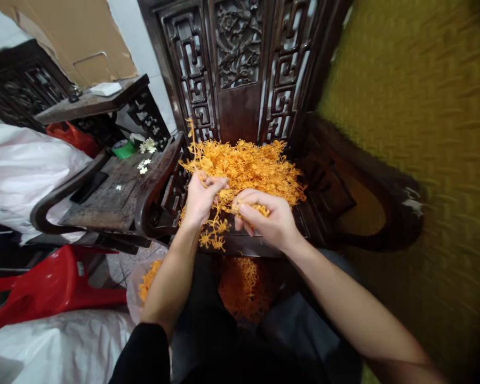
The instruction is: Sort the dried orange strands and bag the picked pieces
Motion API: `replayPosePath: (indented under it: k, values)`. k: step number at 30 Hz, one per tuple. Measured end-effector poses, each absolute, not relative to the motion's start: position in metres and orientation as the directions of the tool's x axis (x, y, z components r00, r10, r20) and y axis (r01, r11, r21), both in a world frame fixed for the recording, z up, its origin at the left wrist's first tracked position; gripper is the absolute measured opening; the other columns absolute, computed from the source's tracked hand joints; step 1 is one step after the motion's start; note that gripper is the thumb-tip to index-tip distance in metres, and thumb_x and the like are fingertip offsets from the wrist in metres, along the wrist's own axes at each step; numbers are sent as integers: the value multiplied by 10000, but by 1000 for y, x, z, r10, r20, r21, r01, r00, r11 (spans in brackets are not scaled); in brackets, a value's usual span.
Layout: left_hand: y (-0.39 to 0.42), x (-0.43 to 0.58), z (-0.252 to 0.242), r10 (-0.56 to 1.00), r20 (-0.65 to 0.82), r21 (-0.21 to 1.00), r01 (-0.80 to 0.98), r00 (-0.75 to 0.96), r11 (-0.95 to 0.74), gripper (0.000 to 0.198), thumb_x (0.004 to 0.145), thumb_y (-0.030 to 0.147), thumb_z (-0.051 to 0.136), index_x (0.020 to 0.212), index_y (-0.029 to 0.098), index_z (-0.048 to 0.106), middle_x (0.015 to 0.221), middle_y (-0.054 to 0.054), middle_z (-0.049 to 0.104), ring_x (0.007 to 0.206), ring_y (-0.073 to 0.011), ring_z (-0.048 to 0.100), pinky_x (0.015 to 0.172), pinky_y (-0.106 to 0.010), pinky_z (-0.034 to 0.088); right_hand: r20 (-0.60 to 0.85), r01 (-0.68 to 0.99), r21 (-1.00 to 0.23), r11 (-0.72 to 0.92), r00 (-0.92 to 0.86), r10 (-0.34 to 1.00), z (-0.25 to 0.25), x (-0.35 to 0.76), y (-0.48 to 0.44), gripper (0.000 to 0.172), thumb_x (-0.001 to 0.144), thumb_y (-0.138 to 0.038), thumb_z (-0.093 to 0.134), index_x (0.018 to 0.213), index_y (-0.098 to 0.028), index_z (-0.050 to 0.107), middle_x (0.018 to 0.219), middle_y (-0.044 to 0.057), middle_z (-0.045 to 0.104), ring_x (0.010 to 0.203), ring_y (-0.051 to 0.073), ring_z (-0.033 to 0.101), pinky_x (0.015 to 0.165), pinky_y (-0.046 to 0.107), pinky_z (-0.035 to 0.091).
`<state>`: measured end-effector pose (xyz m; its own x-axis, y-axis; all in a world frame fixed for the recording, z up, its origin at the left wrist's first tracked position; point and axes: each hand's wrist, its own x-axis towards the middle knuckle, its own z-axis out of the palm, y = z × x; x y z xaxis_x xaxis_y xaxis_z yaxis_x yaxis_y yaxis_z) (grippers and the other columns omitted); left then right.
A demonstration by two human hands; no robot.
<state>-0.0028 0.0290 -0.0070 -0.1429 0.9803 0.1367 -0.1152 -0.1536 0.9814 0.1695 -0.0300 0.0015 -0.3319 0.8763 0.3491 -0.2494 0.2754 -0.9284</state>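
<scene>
A heap of orange plastic flower pieces (248, 165) lies on the seat of a dark carved wooden chair (240, 114). At the heap's front left, my left hand (202, 197) pinches a stem of an orange flower sprig (214, 237), whose star-shaped ends hang below the fingers. Close beside it on the right, my right hand (266, 216) is curled around several small orange pieces (261, 209), with its fingertips near the left hand's sprig. The palms and some fingertips are hidden.
More orange pieces sit in a bag (135, 288) and below the seat between my legs. To the left are a red plastic stool (60, 282), white sacks (28, 176), and another wooden chair with green tape (124, 149). A yellow woven mat (420, 106) stands at right.
</scene>
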Motion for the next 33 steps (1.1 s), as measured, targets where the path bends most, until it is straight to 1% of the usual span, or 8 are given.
replayPosePath:
  k: [4, 7, 12, 16, 20, 24, 30, 33]
  values:
    - [15, 1, -7, 994, 67, 988, -141, 87, -55, 534, 716, 338, 851, 885, 226, 356, 828, -25, 724, 652, -123, 677, 426, -161, 322, 102, -305, -952, 6, -300, 948, -9, 179, -7, 144, 836, -286, 670, 772, -165, 624, 710, 38, 715, 402, 100, 573, 336, 202, 343]
    - [9, 1, -7, 980, 4, 995, -101, 199, 16, 552, 719, 359, 853, 906, 226, 350, 867, -50, 741, 684, -142, 712, 411, -150, 318, 27, -288, -956, -53, -266, 964, -11, 191, 5, 61, 755, -208, 638, 787, -169, 602, 682, 22, 712, 366, 96, 551, 302, 183, 293]
    - [9, -3, -10, 962, -47, 997, -49, 270, 62, 582, 706, 333, 864, 902, 229, 326, 861, -61, 753, 659, -156, 722, 402, -150, 315, -7, -243, -968, -60, -215, 977, -17, 205, 14, 368, 760, -227, 640, 1121, -168, 683, 578, -38, 640, 343, 83, 450, 311, 199, 296]
    - [7, 0, -11, 946, -82, 997, 41, 313, 73, 577, 701, 314, 870, 886, 228, 330, 799, -47, 747, 632, -163, 722, 401, -149, 302, -3, -145, -989, -36, -220, 976, -24, 201, 18, 320, 801, -450, 744, 921, -154, 733, 449, -54, 510, 365, 73, 395, 346, 203, 263]
    - [3, 4, -10, 893, -143, 987, 126, 427, 98, 519, 701, 296, 868, 950, 200, 422, 735, -40, 742, 587, -153, 699, 441, -165, 368, 16, -50, -999, 4, -240, 971, -25, 192, 23, 399, 747, -554, 796, 826, -174, 702, 452, -53, 521, 366, 67, 383, 365, 206, 259]
    - [-5, 6, -6, 842, -203, 978, 150, 500, 146, 531, 672, 226, 873, 1040, 166, 495, 722, -42, 742, 605, -164, 708, 580, -242, 527, 101, 40, -992, 116, -261, 960, -18, 192, 23, 384, 778, -552, 775, 804, -180, 680, 460, -55, 519, 389, 74, 410, 389, 206, 283]
    - [-26, 1, 4, 635, -305, 950, 182, 710, 253, 549, 658, 184, 874, 1060, 211, 501, 829, -63, 762, 711, -197, 739, 642, -299, 577, 143, 27, -987, 159, -297, 944, -5, 206, 11, 232, 891, -429, 671, 850, -206, 619, 544, -30, 622, 392, 84, 452, 391, 214, 338]
    - [-27, -2, 5, 695, -273, 961, 161, 666, 223, 571, 700, 231, 856, 1147, 201, 501, 969, -121, 769, 802, -209, 748, 682, -310, 581, 124, 44, -988, 148, -347, 930, -3, 210, 5, 232, 903, -421, 655, 843, -200, 619, 593, -12, 661, 396, 82, 473, 389, 214, 362]
